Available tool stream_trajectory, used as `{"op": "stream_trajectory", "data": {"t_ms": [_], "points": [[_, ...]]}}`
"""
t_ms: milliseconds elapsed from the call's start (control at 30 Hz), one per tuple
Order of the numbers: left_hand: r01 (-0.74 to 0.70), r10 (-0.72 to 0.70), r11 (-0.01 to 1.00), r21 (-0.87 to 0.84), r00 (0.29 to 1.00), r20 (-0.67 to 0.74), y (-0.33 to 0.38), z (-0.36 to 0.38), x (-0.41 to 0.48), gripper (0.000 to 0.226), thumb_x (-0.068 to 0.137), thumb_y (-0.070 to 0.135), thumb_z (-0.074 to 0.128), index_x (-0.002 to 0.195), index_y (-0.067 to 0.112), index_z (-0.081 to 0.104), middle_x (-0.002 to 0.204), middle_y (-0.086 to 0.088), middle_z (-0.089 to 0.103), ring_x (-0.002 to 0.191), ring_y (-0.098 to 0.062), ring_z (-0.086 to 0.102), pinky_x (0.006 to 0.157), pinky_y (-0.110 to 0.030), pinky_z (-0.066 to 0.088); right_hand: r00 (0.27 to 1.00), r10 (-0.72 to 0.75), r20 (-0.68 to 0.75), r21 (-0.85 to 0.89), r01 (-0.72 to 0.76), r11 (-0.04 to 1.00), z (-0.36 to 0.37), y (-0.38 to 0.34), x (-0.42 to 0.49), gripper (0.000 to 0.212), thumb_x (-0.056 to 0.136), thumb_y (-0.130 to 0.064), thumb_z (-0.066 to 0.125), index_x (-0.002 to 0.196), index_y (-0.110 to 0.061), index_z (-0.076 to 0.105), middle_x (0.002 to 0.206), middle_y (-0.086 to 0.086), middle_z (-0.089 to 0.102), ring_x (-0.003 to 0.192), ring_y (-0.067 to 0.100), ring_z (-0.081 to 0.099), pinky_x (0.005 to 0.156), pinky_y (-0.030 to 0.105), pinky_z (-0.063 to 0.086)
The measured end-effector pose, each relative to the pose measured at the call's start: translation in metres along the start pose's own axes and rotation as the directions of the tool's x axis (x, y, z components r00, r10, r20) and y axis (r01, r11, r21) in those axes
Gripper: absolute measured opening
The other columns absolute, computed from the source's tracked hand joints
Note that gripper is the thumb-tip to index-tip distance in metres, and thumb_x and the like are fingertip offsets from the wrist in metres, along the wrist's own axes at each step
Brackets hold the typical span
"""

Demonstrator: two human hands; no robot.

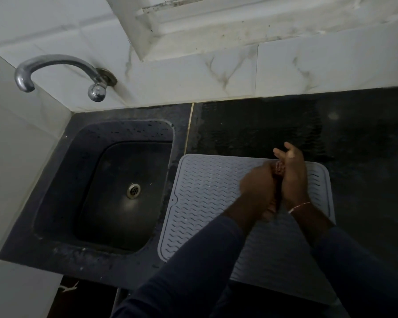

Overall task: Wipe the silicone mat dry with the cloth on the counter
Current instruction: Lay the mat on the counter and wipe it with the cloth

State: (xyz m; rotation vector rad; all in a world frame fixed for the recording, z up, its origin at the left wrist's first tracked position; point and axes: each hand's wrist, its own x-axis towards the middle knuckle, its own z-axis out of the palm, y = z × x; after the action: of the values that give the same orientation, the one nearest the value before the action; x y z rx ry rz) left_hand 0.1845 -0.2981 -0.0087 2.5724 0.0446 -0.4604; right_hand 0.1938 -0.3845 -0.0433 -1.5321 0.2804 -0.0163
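Observation:
A grey ribbed silicone mat lies flat on the dark counter, right of the sink. Both hands hover over its middle, pressed together around a small reddish cloth, of which only a bunched bit shows between them. My left hand curls round the cloth from the left. My right hand closes against it from the right, its fingertips sticking out past the mat's far edge. Most of the cloth is hidden by the hands.
A dark sink with a metal drain sits to the left, water drops on its rim. A chrome tap juts from the tiled wall above it. The black counter stretches behind and right of the mat.

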Motion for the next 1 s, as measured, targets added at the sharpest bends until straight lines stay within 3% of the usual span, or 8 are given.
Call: {"op": "stream_trajectory", "data": {"t_ms": [100, 267, 367, 467, 567, 733, 900, 1000], "points": [[0.056, -0.047, 0.989, 0.134, 0.997, -0.067, -0.023, -0.014, 0.007, 0.022, 0.096, 0.041, 0.051, 0.106, 0.023, 0.058, 0.09, 0.002, 0.062, 0.08, -0.015, 0.06, 0.07, -0.035, 0.053, 0.997, -0.05, 0.062, -0.13, 0.058, 0.99, 0.002, 0.003, -0.007, 0.065, 0.088, -0.06, 0.039, 0.144, -0.028, 0.038, 0.141, -0.001, 0.052, 0.122, 0.006, 0.052, 0.1, 0.031, 0.045], [0.222, -0.23, 0.972, -0.07, 0.965, -0.126, -0.11, -0.063, 0.003, 0.045, 0.095, 0.059, 0.041, 0.096, 0.019, 0.063, 0.085, 0.0, 0.065, 0.078, -0.016, 0.063, 0.072, -0.033, 0.051, 0.984, -0.117, 0.136, -0.353, 0.158, 0.922, 0.006, 0.014, -0.007, 0.058, 0.095, -0.051, 0.041, 0.146, -0.025, 0.035, 0.145, 0.0, 0.048, 0.129, 0.011, 0.046, 0.108, 0.038, 0.04], [0.364, -0.364, 0.93, -0.041, 0.904, -0.222, -0.174, -0.088, -0.007, 0.054, 0.085, 0.067, 0.038, 0.101, 0.022, 0.062, 0.09, -0.002, 0.067, 0.08, -0.021, 0.067, 0.078, -0.04, 0.056, 0.978, -0.142, 0.155, -0.465, 0.199, 0.863, 0.009, 0.02, -0.004, 0.053, 0.099, -0.045, 0.042, 0.146, -0.021, 0.038, 0.147, 0.003, 0.047, 0.134, 0.016, 0.043, 0.112, 0.041, 0.036], [0.456, -0.44, 0.89, -0.001, 0.859, -0.262, -0.196, -0.097, -0.016, 0.044, 0.09, 0.056, 0.04, 0.102, 0.02, 0.06, 0.093, -0.005, 0.067, 0.082, -0.024, 0.066, 0.078, -0.045, 0.057, 0.966, -0.16, 0.203, -0.601, 0.252, 0.758, 0.014, 0.026, -0.001, 0.054, 0.099, -0.048, 0.041, 0.144, -0.018, 0.041, 0.149, 0.009, 0.044, 0.139, 0.022, 0.037, 0.116, 0.046, 0.029], [0.364, -0.395, 0.917, -0.166, 0.888, -0.235, -0.16, -0.084, -0.029, 0.039, 0.096, 0.053, 0.041, 0.1, 0.019, 0.059, 0.092, -0.002, 0.066, 0.084, -0.02, 0.066, 0.075, -0.039, 0.056, 0.961, -0.161, 0.226, -0.669, 0.273, 0.692, 0.017, 0.029, 0.001, 0.054, 0.099, -0.049, 0.038, 0.143, -0.018, 0.042, 0.149, 0.011, 0.042, 0.142, 0.024, 0.032, 0.118, 0.047, 0.023], [0.076, -0.087, 0.962, -0.263, 0.996, -0.029, -0.062, -0.009, -0.047, 0.03, 0.097, 0.043, 0.05, 0.11, 0.017, 0.058, 0.093, 0.004, 0.061, 0.083, -0.013, 0.061, 0.078, -0.035, 0.053, 0.955, -0.178, 0.237, -0.677, 0.294, 0.675, 0.016, 0.023, -0.001, 0.056, 0.099, -0.049, 0.032, 0.141, -0.015, 0.046, 0.147, 0.012, 0.045, 0.141, 0.025, 0.034, 0.118, 0.048, 0.023], [0.092, -0.094, 0.985, -0.146, 0.996, -0.006, -0.086, -0.016, -0.063, 0.031, 0.097, 0.037, 0.05, 0.123, 0.019, 0.055, 0.106, -0.003, 0.064, 0.087, -0.014, 0.058, 0.074, -0.03, 0.047, 0.949, -0.197, 0.246, -0.689, 0.314, 0.653, 0.016, 0.022, -0.002, 0.057, 0.099, -0.05, 0.031, 0.138, -0.012, 0.049, 0.142, 0.014, 0.05, 0.137, 0.027, 0.038, 0.114, 0.049, 0.029], [0.201, -0.215, 0.972, -0.123, 0.97, -0.11, -0.155, -0.051, -0.077, 0.032, 0.095, 0.047, 0.05, 0.111, 0.021, 0.06, 0.099, -0.002, 0.067, 0.088, -0.018, 0.064, 0.074, -0.032, 0.048, 0.948, -0.19, 0.253, -0.716, 0.316, 0.622, 0.016, 0.024, -0.002, 0.052, 0.1, -0.045, 0.039, 0.14, -0.013, 0.047, 0.145, 0.013, 0.047, 0.14, 0.027, 0.035, 0.116, 0.047, 0.027]]}}
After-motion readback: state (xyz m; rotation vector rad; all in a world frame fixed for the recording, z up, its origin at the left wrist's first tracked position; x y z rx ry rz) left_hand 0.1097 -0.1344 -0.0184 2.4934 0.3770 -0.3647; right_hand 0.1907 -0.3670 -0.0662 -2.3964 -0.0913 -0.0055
